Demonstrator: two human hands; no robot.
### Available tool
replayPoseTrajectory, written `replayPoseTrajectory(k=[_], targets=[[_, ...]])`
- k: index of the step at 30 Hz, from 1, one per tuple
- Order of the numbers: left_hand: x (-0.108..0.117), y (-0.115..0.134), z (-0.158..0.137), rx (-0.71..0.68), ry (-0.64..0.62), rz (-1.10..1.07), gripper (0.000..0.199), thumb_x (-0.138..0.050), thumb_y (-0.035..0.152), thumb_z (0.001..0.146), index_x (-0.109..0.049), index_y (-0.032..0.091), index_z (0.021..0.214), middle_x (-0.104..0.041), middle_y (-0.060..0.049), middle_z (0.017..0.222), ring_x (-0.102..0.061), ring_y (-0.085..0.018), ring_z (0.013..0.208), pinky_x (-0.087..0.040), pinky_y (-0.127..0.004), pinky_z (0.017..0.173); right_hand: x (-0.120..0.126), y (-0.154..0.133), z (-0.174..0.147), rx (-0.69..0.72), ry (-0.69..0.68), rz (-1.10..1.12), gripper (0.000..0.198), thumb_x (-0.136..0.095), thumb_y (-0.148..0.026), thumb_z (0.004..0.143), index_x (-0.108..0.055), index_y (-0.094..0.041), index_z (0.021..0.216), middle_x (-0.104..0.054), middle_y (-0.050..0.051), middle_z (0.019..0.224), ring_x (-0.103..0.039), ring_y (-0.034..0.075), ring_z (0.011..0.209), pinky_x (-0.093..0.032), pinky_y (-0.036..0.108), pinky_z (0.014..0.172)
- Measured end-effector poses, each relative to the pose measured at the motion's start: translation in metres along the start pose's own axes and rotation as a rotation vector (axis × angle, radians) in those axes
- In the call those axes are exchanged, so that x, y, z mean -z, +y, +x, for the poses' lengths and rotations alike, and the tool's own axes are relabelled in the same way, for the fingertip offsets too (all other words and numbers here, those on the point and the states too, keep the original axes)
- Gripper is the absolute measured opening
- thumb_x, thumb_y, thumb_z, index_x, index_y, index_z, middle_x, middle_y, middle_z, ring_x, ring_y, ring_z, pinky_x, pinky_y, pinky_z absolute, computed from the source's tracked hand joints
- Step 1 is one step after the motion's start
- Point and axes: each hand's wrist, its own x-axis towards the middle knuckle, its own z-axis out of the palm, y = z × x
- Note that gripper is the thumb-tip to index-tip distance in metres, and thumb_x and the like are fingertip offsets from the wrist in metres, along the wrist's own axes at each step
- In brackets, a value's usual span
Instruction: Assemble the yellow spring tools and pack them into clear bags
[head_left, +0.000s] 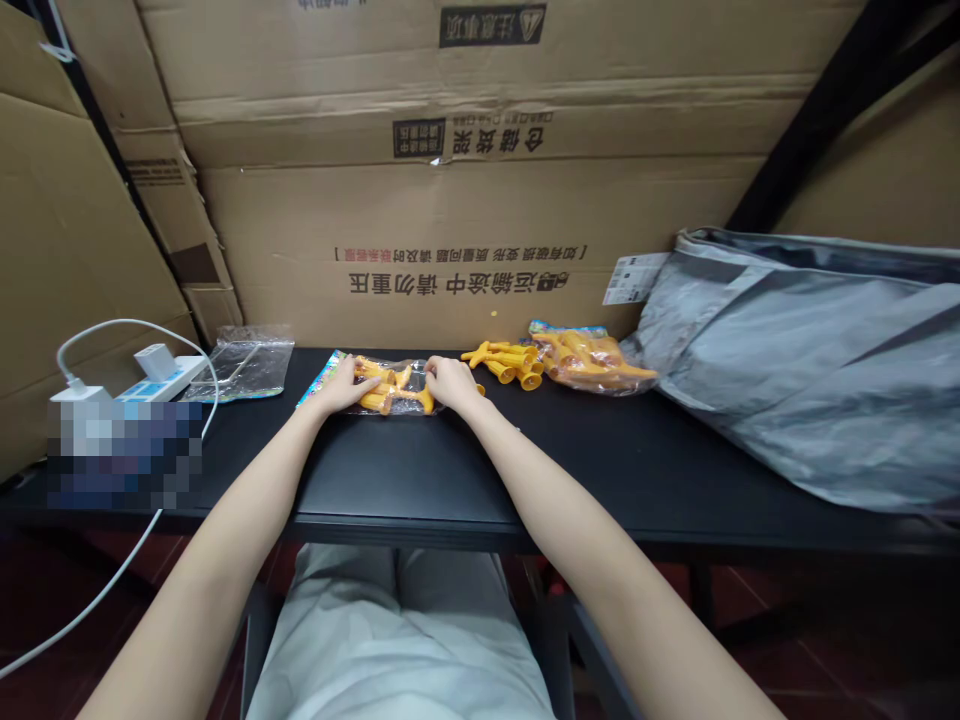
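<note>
A clear plastic bag (411, 403) with a colourful printed header and yellow-orange plastic pieces (375, 401) inside lies flat on the black table. My left hand (341, 388) grips its left part, the thumb across the pieces. At the bag's right end, my right hand (454, 384) is closed with bent fingers on the plastic edge. A bit of yellow shows just beyond those fingers; what it belongs to is hidden. Right of my hands, a loose pile of yellow flared pieces (510, 362) sits beside a second filled bag (589, 360).
An empty clear bag (251, 365) lies at the left, near a white power strip (169, 380) with a charger (81, 405) and cable. A large grey bag (810, 370) stands at the right. Cardboard (465, 210) walls the back of the black table (405, 480).
</note>
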Motion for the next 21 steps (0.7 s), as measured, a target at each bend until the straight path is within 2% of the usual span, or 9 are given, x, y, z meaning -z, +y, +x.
replayPoseTrajectory(k=[2,4,6,9,12,14,17,21], targets=[[-0.002,0.001,0.000,0.020,0.032,-0.038,0.055,-0.059,0.050,0.076,-0.051,0.010,0.114,-0.055,-0.018,0.123,-0.052,-0.027,0.117,-0.037,-0.034,0.101,0.002,0.001,0.000,-0.076,-0.047,-0.049,0.022,-0.050,-0.014,0.083,-0.070,-0.017,0.093,-0.071,0.012,0.096,-0.064,0.025,0.097,-0.045,0.036,0.087],[-0.003,-0.001,0.002,0.046,0.060,-0.113,0.053,-0.056,0.051,0.079,-0.050,0.012,0.115,-0.055,-0.016,0.124,-0.051,-0.025,0.118,-0.037,-0.033,0.102,-0.001,0.001,0.001,-0.090,-0.095,0.029,0.016,-0.054,-0.017,0.083,-0.070,-0.018,0.086,-0.072,0.010,0.092,-0.065,0.023,0.093,-0.047,0.032,0.082],[-0.005,-0.003,0.005,0.077,0.085,-0.209,0.050,-0.049,0.052,0.084,-0.048,0.015,0.117,-0.055,-0.014,0.125,-0.052,-0.023,0.118,-0.038,-0.033,0.101,-0.006,0.003,0.004,-0.106,-0.124,0.227,0.011,-0.057,-0.017,0.081,-0.068,-0.017,0.082,-0.072,0.007,0.083,-0.067,0.019,0.082,-0.048,0.027,0.074],[-0.007,-0.009,0.010,0.130,0.121,-0.322,0.047,-0.044,0.050,0.088,-0.046,0.016,0.121,-0.054,-0.014,0.127,-0.051,-0.022,0.119,-0.040,-0.035,0.100,-0.012,0.006,0.007,-0.206,-0.179,0.615,0.003,-0.064,-0.012,0.077,-0.065,-0.014,0.078,-0.068,0.004,0.069,-0.064,0.013,0.063,-0.048,0.021,0.059],[-0.006,-0.012,0.013,0.185,0.145,-0.367,0.043,-0.043,0.046,0.090,-0.045,0.017,0.121,-0.057,-0.013,0.123,-0.054,-0.022,0.115,-0.041,-0.038,0.099,-0.012,0.009,0.008,-0.318,-0.213,0.951,0.010,-0.066,-0.005,0.074,-0.061,-0.014,0.075,-0.065,0.002,0.063,-0.062,0.010,0.056,-0.045,0.017,0.050],[-0.005,-0.012,0.013,0.198,0.140,-0.388,0.040,-0.043,0.045,0.091,-0.046,0.019,0.120,-0.060,-0.011,0.117,-0.057,-0.022,0.110,-0.043,-0.038,0.097,-0.011,0.008,0.007,-0.346,-0.245,1.094,0.014,-0.066,-0.003,0.074,-0.057,-0.014,0.074,-0.064,0.002,0.062,-0.061,0.009,0.053,-0.045,0.017,0.050],[-0.005,-0.010,0.012,0.191,0.135,-0.397,0.039,-0.041,0.047,0.091,-0.048,0.021,0.119,-0.063,-0.008,0.113,-0.060,-0.020,0.104,-0.046,-0.038,0.094,-0.010,0.004,0.004,-0.348,-0.257,1.047,0.018,-0.067,-0.004,0.073,-0.053,-0.016,0.077,-0.060,-0.002,0.060,-0.056,0.007,0.047,-0.046,0.018,0.049],[-0.006,-0.007,0.010,0.213,0.117,-0.405,0.038,-0.041,0.048,0.091,-0.049,0.021,0.117,-0.063,-0.008,0.113,-0.062,-0.019,0.100,-0.048,-0.037,0.090,-0.010,-0.003,0.000,-0.381,-0.160,0.701,0.023,-0.065,-0.007,0.073,-0.050,-0.020,0.084,-0.051,-0.007,0.054,-0.049,0.009,0.043,-0.044,0.022,0.044]])
